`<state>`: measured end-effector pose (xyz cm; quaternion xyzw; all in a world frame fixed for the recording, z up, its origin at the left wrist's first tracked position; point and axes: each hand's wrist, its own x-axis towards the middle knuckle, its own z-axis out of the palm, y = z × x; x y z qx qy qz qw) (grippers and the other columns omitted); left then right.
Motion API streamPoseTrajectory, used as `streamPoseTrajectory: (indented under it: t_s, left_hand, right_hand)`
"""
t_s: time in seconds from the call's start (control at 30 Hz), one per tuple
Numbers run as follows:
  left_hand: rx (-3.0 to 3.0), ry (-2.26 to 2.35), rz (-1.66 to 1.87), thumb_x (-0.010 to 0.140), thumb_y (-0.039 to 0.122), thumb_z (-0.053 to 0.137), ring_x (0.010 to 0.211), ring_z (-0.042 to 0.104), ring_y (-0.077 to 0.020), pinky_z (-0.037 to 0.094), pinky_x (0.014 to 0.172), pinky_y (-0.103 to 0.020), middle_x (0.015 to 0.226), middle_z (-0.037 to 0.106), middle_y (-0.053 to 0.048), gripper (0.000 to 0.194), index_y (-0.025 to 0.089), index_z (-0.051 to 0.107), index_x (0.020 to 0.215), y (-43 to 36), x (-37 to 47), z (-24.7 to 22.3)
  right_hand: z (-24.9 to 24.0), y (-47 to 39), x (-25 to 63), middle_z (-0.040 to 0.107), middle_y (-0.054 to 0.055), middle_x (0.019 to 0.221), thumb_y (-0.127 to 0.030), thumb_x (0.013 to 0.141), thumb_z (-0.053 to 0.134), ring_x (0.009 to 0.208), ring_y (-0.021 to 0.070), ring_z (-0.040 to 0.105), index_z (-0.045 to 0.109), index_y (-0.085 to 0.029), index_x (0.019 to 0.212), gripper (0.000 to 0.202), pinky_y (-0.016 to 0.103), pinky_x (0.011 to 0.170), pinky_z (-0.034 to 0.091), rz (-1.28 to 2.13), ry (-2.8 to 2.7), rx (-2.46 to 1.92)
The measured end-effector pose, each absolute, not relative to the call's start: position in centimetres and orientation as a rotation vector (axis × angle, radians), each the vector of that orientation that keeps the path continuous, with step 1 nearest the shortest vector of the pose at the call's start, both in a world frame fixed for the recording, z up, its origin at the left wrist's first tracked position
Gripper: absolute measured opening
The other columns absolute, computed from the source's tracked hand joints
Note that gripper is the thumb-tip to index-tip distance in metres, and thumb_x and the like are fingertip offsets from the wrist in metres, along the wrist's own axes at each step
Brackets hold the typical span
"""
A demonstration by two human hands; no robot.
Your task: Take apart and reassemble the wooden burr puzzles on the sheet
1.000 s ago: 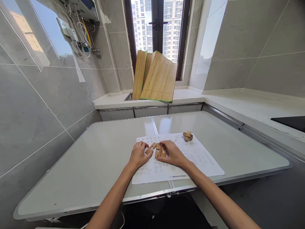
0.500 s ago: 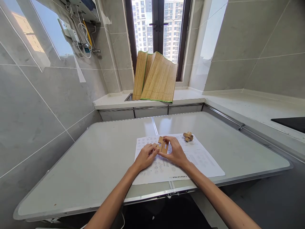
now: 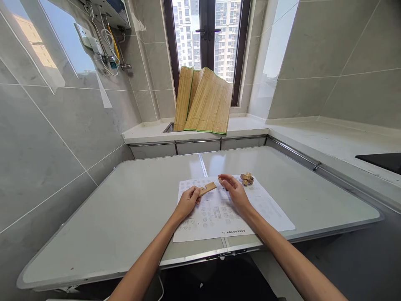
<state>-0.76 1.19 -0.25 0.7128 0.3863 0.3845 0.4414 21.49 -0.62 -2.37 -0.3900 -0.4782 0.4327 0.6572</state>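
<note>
My left hand [image 3: 188, 201] is closed on one end of a flat wooden puzzle piece [image 3: 209, 188] with a notch in its edge, held over the printed sheet [image 3: 219, 228]. To its right, my right hand [image 3: 234, 193] has its fingers curled around a second wooden puzzle piece [image 3: 220, 180]. Only a small edge of that one shows; the fingers hide the rest. Beyond the right hand, a small cluster of interlocked wooden blocks [image 3: 247, 179] rests on the sheet's far edge. Small drawings and lines of print cover the paper.
The sheet lies on a pale folding table [image 3: 131, 217] with a metal-edged seam. Behind stands a white counter [image 3: 250, 123] with a folded bamboo mat [image 3: 209, 102] leaning by the window. A tiled wall [image 3: 46, 138] borders the left, another counter [image 3: 338, 140] the right.
The two wooden pieces, close together between my hands before, are now apart. The left piece has turned to point up and right; my right hand has shifted slightly right with its piece.
</note>
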Motion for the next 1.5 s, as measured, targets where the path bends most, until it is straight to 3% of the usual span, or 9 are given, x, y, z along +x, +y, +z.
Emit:
streamPoseTrajectory:
  t_s: [0.27,0.57,0.9,1.3,1.5]
  left_hand:
    - [1.268,0.710,0.645,0.089,0.057,0.060,0.041,0.045,-0.0059,0.028,0.035,-0.020,0.074,0.059,0.001,0.041,0.017,0.052,0.086,1.1,-0.2,0.3]
    - [1.125,0.606,0.510,0.092,0.046,0.060,0.042,0.043,-0.0064,0.032,0.037,-0.018,0.062,0.049,0.005,0.034,0.019,0.046,0.078,0.8,-0.4,0.7]
    - [1.104,0.631,0.507,0.092,0.047,0.061,0.046,0.043,-0.0069,0.035,0.038,-0.017,0.063,0.045,0.006,0.034,0.020,0.045,0.079,1.0,-0.5,0.6]
    - [1.082,0.703,0.629,0.093,0.048,0.060,0.042,0.041,-0.0059,0.035,0.034,-0.016,0.065,0.047,0.006,0.032,0.018,0.052,0.095,1.5,-0.6,-0.2]
    - [1.081,0.686,0.649,0.092,0.048,0.063,0.046,0.047,-0.0061,0.040,0.037,-0.018,0.072,0.051,0.005,0.037,0.016,0.053,0.107,1.7,-0.6,-0.5]
  right_hand:
    - [-2.9,-0.2,22.1,0.070,0.009,0.126,-0.067,0.077,0.076,0.132,0.0294,0.057,0.073,-0.023,0.114,0.057,0.046,0.122,0.037,1.362,-0.822,-0.517]
    - [-2.3,-1.0,22.0,0.065,0.008,0.129,-0.052,0.074,0.085,0.138,0.0310,0.050,0.072,-0.026,0.116,0.051,0.048,0.123,0.032,1.385,-0.970,-0.542]
    - [-2.1,-1.0,21.9,0.064,0.007,0.126,-0.053,0.068,0.089,0.137,0.0331,0.050,0.073,-0.028,0.111,0.053,0.049,0.120,0.033,1.352,-1.027,-0.609]
    - [-2.3,-1.1,21.4,0.066,0.005,0.129,-0.039,0.067,0.091,0.133,0.0304,0.052,0.071,-0.029,0.111,0.049,0.046,0.113,0.042,1.263,-1.130,-0.661]
    - [-2.3,-1.1,21.1,0.068,0.004,0.124,-0.032,0.062,0.094,0.131,0.0271,0.055,0.071,-0.028,0.108,0.052,0.046,0.119,0.038,1.186,-1.125,-0.660]
